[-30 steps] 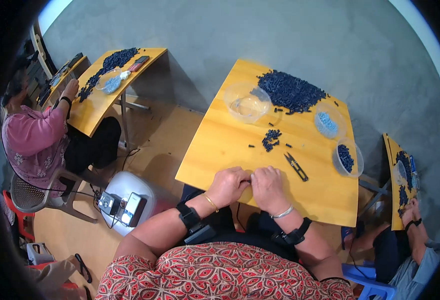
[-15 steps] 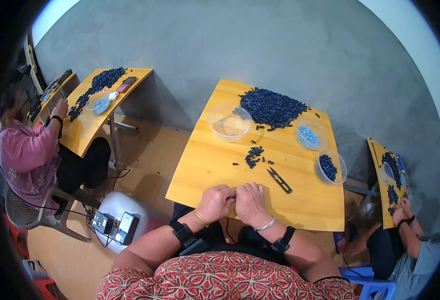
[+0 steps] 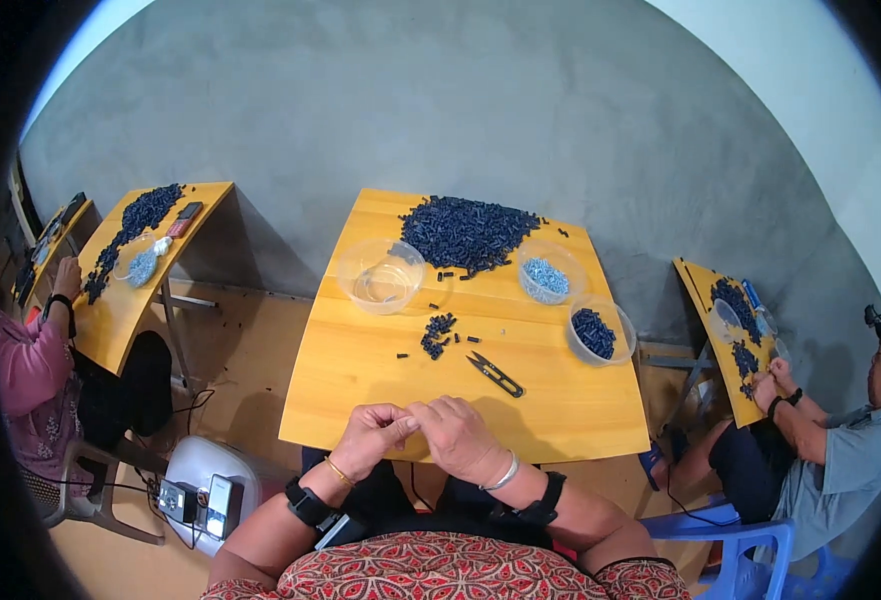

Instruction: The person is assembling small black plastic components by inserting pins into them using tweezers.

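My left hand [image 3: 372, 440] and my right hand [image 3: 455, 437] meet fingertip to fingertip over the near edge of the yellow wooden table [image 3: 570, 420]. Both are closed in a pinch. Whatever lies between the fingertips is hidden by the fingers. Ahead of them is a small cluster of short black cylindrical pieces [image 3: 437, 338], with a few strays around it. A pair of black thread snips [image 3: 497, 375] lies to the right of the cluster, its blades pointing away and to the left.
At the table's back lies a large heap of black pieces [image 3: 470, 232]. A clear bowl [image 3: 348, 285] is left of it; bowls of light-blue bits [image 3: 545, 278] and black pieces [image 3: 593, 333] stand right. Two people work at side tables [image 3: 110, 325]. A grey bin [image 3: 245, 470] stands at lower left.
My view has swung right and up, so the table sits further left in the picture. My hands stay together, and the dark bit earlier visible between the fingers is now hidden.
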Tool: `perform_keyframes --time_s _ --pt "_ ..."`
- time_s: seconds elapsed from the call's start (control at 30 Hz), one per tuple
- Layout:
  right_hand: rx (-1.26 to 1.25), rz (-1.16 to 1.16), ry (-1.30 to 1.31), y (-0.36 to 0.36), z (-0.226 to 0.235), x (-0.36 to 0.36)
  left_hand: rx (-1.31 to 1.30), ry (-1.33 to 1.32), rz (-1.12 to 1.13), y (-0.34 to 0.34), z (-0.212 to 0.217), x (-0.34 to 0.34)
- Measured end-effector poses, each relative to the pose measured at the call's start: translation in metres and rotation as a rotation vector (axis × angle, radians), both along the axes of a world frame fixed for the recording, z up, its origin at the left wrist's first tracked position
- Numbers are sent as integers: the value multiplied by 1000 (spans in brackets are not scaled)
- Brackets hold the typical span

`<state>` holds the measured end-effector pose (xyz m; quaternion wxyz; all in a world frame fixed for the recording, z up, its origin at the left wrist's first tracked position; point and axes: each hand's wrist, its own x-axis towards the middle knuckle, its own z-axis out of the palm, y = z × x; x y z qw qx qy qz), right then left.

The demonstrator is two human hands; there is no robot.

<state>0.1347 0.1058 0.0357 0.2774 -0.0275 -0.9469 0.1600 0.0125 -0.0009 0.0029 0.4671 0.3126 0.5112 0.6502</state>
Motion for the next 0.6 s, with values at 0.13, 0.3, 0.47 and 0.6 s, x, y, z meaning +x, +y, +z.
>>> perform_keyframes --time_s 0.13,0.3,0.47,0.6 --pt "174 -265 74 68 8 27 -115 39 87 1 6 -2" --pt "170 -763 152 189 53 92 -22 -61 87 10 -8 -7" --pt "227 -564 135 193 41 49 -141 -53 151 1 -4 -14" --pt "-116 -367 47 180 28 0 -111 -52 230 3 -3 -28"
